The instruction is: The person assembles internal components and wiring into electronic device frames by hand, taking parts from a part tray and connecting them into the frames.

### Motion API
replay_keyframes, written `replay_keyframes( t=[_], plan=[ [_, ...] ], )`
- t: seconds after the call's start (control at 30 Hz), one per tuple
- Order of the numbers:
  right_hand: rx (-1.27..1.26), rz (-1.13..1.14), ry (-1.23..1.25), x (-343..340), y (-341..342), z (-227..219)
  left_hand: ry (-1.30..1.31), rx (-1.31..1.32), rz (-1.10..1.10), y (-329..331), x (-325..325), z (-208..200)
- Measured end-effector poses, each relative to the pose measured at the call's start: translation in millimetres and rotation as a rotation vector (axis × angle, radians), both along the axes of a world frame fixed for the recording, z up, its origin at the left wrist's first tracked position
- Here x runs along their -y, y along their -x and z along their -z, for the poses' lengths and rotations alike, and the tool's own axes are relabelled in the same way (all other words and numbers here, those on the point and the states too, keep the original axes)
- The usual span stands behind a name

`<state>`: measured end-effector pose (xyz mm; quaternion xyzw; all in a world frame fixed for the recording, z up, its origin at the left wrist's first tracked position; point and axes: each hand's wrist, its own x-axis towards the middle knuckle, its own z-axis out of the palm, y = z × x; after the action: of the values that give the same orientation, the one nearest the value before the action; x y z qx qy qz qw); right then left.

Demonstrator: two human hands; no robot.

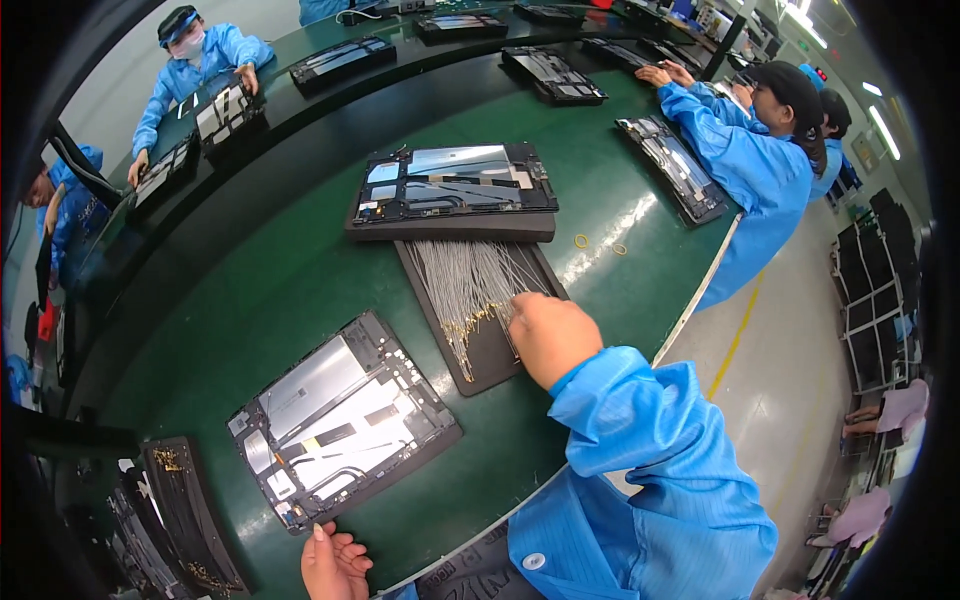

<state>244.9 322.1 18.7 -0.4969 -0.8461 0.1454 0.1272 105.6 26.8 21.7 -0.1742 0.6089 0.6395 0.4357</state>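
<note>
A bundle of thin grey cables (470, 275) with gold-coloured ends lies on a black foam tray (490, 378). At the right side of the bundle my right hand (555, 338) is closed, its fingertips pinched on a cable and partly hidden. An opened tablet (345, 420), its inside facing up with silvery battery plates and black ribbon, rests at an angle on the green table. By its near corner is my left hand (335, 562), fingers loosely curled and apart, holding nothing. Another opened tablet (455, 185) on a black foam block covers the cables' far ends.
Two yellow rubber bands (600, 245) lie right of the cable tray. More black trays with gold-ended cables (190, 520) stand at the lower left. A dark conveyor belt (330, 130) carries opened tablets beyond the green table (260, 260). Co-workers in blue work at left and right.
</note>
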Motion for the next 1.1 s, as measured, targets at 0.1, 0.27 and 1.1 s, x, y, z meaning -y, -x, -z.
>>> replay_keyframes(
  t=[0.1,0.27,1.1],
  plan=[
    [-0.186,0.073,0.018,-4,-16,-4,0.030,-0.020,0.007,0,-1,-1],
    [-0.135,0.029,0.312,14,-30,-23,0.058,-0.034,0.038,0,-3,-2],
    [-0.158,-0.424,-0.074,28,-48,15,0.163,-0.308,0.130,-20,-6,-3]
  ],
)
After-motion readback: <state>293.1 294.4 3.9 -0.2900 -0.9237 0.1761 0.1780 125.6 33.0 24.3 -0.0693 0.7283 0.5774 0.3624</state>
